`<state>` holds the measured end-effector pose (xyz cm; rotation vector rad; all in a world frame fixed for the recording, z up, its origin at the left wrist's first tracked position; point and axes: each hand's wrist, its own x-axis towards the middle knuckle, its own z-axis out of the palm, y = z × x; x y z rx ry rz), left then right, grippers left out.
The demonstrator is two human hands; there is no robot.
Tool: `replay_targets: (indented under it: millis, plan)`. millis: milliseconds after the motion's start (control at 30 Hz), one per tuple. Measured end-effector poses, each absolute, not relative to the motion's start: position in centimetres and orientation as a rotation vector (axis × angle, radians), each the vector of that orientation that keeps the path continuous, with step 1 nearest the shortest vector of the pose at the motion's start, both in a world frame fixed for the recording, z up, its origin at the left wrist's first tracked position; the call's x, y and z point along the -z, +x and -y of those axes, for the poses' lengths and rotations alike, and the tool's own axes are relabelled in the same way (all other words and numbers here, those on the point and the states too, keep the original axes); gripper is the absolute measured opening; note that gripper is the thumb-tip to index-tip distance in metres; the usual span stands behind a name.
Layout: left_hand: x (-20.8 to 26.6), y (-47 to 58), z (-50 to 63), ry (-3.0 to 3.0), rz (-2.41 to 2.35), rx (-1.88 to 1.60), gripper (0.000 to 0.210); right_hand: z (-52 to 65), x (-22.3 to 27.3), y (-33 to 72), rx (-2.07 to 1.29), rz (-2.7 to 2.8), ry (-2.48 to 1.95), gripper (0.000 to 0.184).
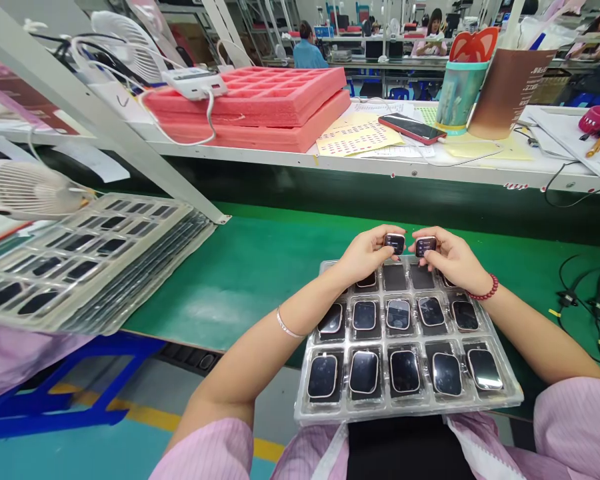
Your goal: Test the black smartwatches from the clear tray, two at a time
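Between thumb and fingers, my left hand (367,253) holds a smartwatch body (394,243) with its screen lit, just above the far edge of a clear plastic tray (500,399). Close beside it, my right hand (453,257) grips a second smartwatch body (425,246), also lit. Neither watch has a strap. The tray sits at the table's near edge, with dark-screened watches lying in its pockets, such as the watch (405,371) in the nearest row. Two pockets in the far row, including the pocket (394,277), hold no watch. My hands partly cover that row's other watches.
A stack of filled trays (95,260) stands left beneath a slanted white post (130,147). Black cables (587,300) lie right on the green table (195,267). The shelf ahead carries red foam trays (260,100), a phone (411,128) and a teal cup (460,97).
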<state>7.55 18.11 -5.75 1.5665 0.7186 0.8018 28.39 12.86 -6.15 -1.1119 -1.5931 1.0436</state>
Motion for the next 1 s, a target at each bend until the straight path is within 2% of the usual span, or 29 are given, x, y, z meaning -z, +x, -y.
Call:
replay_targets:
  millis: [67,267,533,700,1000]
  plan:
    - [5.78,7.51,-18.13,1.581,-0.745,-0.783,0.032,-12.79,6.12,28.46,-1.089,1.571,-1.106,0.033]
    - [6.17,7.61,-18.29,1.621,-0.671,-0.885,0.042,-12.85,6.27,28.54,-1.031,1.562,-1.069,0.041]
    - [6.22,7.51,-18.30,1.690,-0.679,-0.873,0.044,-12.70,6.26,28.48,-0.989,1.644,-1.022,0.044]
    - [6.32,7.56,-18.31,1.575,-0.639,-0.894,0.024,-12.59,6.00,28.57,-1.068,1.617,-1.079,0.028]
    - [6.28,7.79,-18.07,1.541,-0.659,-0.911,0.019,-12.22,5.78,28.60,-1.054,1.654,-1.186,0.034]
